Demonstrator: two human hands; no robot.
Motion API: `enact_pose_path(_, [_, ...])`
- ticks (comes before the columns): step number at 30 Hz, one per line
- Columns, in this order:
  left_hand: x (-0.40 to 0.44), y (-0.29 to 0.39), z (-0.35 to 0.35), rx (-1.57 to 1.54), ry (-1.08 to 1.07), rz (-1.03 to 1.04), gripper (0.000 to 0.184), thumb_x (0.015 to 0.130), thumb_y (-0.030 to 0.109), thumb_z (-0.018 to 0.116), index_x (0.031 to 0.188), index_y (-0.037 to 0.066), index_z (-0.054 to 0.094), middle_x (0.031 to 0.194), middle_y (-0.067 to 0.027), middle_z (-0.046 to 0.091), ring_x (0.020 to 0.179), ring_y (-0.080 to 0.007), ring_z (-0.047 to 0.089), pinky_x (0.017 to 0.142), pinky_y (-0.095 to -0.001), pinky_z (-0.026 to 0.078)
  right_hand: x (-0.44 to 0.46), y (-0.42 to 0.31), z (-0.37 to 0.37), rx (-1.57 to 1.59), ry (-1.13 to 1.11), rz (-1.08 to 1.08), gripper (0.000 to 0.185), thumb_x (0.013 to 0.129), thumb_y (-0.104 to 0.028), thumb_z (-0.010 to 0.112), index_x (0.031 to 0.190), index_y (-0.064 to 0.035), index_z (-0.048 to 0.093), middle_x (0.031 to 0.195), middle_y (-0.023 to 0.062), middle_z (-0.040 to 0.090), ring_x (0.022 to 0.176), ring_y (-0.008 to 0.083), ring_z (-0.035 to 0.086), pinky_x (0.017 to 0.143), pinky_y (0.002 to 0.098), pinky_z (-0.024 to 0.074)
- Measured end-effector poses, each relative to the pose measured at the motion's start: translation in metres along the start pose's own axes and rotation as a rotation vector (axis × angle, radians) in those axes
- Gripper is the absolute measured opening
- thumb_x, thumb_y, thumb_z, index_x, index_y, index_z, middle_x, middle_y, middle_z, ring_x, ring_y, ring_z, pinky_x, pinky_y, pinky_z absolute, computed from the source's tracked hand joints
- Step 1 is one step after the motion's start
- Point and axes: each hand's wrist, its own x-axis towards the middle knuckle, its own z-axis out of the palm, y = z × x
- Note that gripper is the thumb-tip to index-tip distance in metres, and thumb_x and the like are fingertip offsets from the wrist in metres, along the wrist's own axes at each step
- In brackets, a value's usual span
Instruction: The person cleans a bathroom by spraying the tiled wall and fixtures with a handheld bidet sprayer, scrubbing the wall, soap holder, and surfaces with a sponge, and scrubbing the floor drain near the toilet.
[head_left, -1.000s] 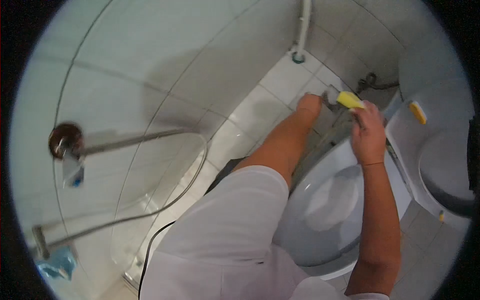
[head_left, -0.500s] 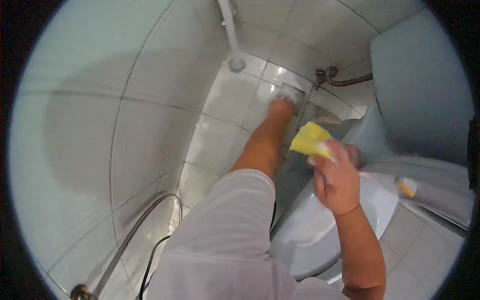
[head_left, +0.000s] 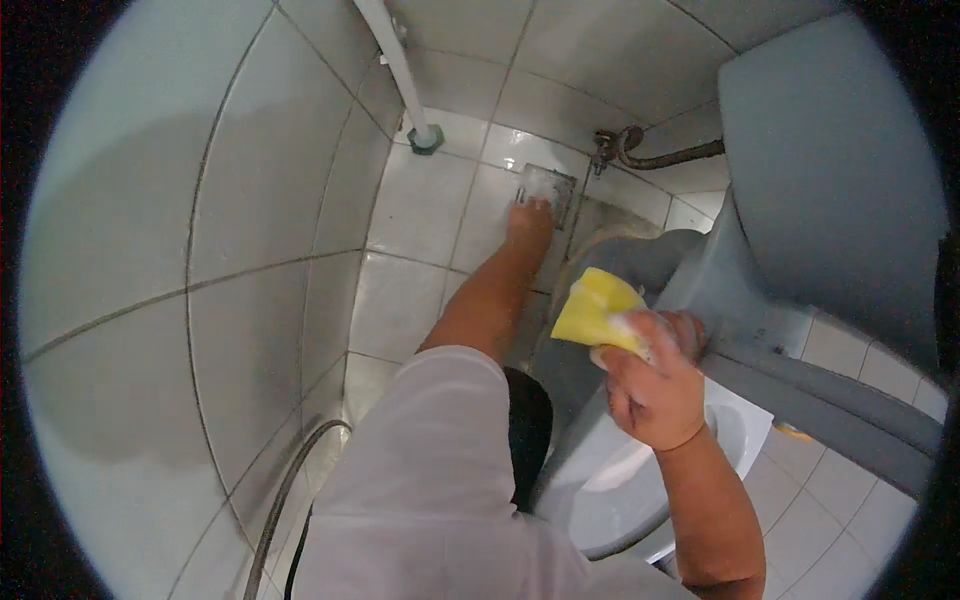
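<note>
My left hand (head_left: 530,220) reaches down to the floor in the far corner, its fingers closed at the near edge of a square metal drain cover (head_left: 548,184). Suds or wet shine show on the cover. Closer to me, my right hand (head_left: 655,385) grips a yellow sponge (head_left: 597,308) between thumb and fingers, with white foam on the fingers and sponge. It is held in the air above the toilet bowl (head_left: 735,425).
A white pipe (head_left: 403,75) meets the floor at the far left corner. Right of the drain, a valve with a hose (head_left: 670,157) runs to the grey toilet tank (head_left: 830,190). A shower hose (head_left: 285,500) hangs at lower left. Tiled walls (head_left: 270,340) stand close on the left.
The view has shifted toward the far corner. My right hand has drawn the sponge back from the drain area, nearer to me. My left hand stays down at the drain cover.
</note>
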Motion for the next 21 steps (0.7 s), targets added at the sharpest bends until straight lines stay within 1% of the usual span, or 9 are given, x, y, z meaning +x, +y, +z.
enact_pose_path(3, [-0.003, -0.001, 0.000, -0.092, -0.060, 0.012, 0.033, 0.080, 0.021, 0.043, 0.109, 0.008, 0.051, 0.110, -0.0065, 0.049, 0.108, -0.0182, 0.042, 0.075, -0.0318, 0.039, 0.002, -0.001, 0.000, -0.007, 0.014, -0.018, 0.027, 0.058, -0.008, 0.057, 0.083, -0.0180, 0.060, 0.103, 0.0120, 0.047, 0.083, 0.0315, 0.049, 0.073, 0.0403, 0.0371])
enact_pose_path(5, [0.008, -0.002, 0.030, -0.080, 0.213, 0.089, 0.025, 0.079, 0.016, 0.042, 0.096, 0.009, 0.058, 0.114, -0.0074, 0.047, 0.107, -0.0201, 0.044, 0.073, -0.0334, 0.042, 0.001, -0.001, 0.001, -0.023, 0.018, -0.013, 0.027, 0.058, -0.008, 0.057, 0.083, -0.0183, 0.060, 0.103, 0.0114, 0.047, 0.083, 0.0309, 0.049, 0.072, 0.0401, 0.0367])
enact_pose_path(9, [0.021, -0.006, 0.034, -0.029, 0.238, 0.152, 0.022, 0.074, 0.017, 0.051, 0.092, 0.008, 0.060, 0.107, -0.0104, 0.052, 0.099, -0.0246, 0.050, 0.073, -0.0350, 0.044, 0.002, -0.002, -0.002, -0.032, -0.005, 0.005, 0.027, 0.058, -0.008, 0.058, 0.083, -0.0190, 0.060, 0.102, 0.0103, 0.048, 0.083, 0.0306, 0.049, 0.073, 0.0408, 0.0365])
enact_pose_path(11, [0.050, -0.015, 0.039, -0.638, 0.046, -0.074, 0.026, 0.066, 0.018, 0.060, 0.090, 0.007, 0.060, 0.096, -0.0140, 0.057, 0.089, -0.0278, 0.055, 0.074, -0.0341, 0.045, -0.001, -0.001, 0.002, -0.023, 0.017, 0.011, 0.027, 0.058, -0.008, 0.058, 0.083, -0.0190, 0.060, 0.103, 0.0103, 0.048, 0.083, 0.0310, 0.050, 0.073, 0.0404, 0.0371])
enact_pose_path(14, [0.084, -0.035, 0.022, -0.695, 0.091, -0.209, 0.031, 0.059, 0.019, 0.066, 0.087, 0.007, 0.061, 0.087, -0.0166, 0.058, 0.082, -0.0297, 0.056, 0.074, -0.0339, 0.045, 0.000, 0.001, 0.002, -0.006, 0.012, 0.021, 0.028, 0.059, -0.006, 0.058, 0.083, -0.0188, 0.060, 0.104, 0.0113, 0.049, 0.084, 0.0319, 0.050, 0.074, 0.0392, 0.0384])
enact_pose_path(15, [0.085, -0.043, 0.018, -0.695, 0.091, -0.209, 0.031, 0.059, 0.019, 0.066, 0.087, 0.007, 0.061, 0.087, -0.0166, 0.058, 0.082, -0.0297, 0.056, 0.074, -0.0339, 0.045, 0.000, 0.001, 0.000, -0.004, -0.006, 0.025, 0.028, 0.059, -0.006, 0.058, 0.084, -0.0186, 0.060, 0.104, 0.0122, 0.048, 0.085, 0.0323, 0.051, 0.074, 0.0384, 0.0391])
enact_pose_path(17, [0.077, -0.057, -0.006, -0.513, 0.188, 0.092, 0.023, 0.063, 0.017, 0.062, 0.082, 0.005, 0.061, 0.088, -0.0164, 0.058, 0.083, -0.0280, 0.057, 0.073, -0.0334, 0.045, 0.001, -0.002, 0.000, 0.012, -0.011, 0.037, 0.028, 0.059, -0.005, 0.058, 0.084, -0.0184, 0.060, 0.104, 0.0128, 0.048, 0.084, 0.0323, 0.051, 0.074, 0.0376, 0.0396])
enact_pose_path(20, [0.062, -0.040, -0.037, -0.528, -0.001, -0.006, 0.017, 0.068, 0.016, 0.055, 0.079, 0.004, 0.062, 0.088, -0.0157, 0.059, 0.082, -0.0278, 0.057, 0.073, -0.0347, 0.045, 0.001, -0.002, 0.000, 0.017, -0.014, 0.042, 0.027, 0.059, -0.006, 0.058, 0.083, -0.0182, 0.060, 0.103, 0.0130, 0.048, 0.082, 0.0314, 0.051, 0.072, 0.0378, 0.0396])
enact_pose_path(21, [0.075, -0.035, -0.018, -0.528, -0.002, 0.001, 0.017, 0.068, 0.016, 0.055, 0.079, 0.004, 0.062, 0.088, -0.0157, 0.059, 0.082, -0.0278, 0.057, 0.073, -0.0347, 0.045, 0.001, -0.001, 0.000, 0.006, -0.010, 0.034, 0.027, 0.058, -0.007, 0.058, 0.082, -0.0183, 0.060, 0.102, 0.0126, 0.048, 0.081, 0.0306, 0.051, 0.070, 0.0388, 0.0390])
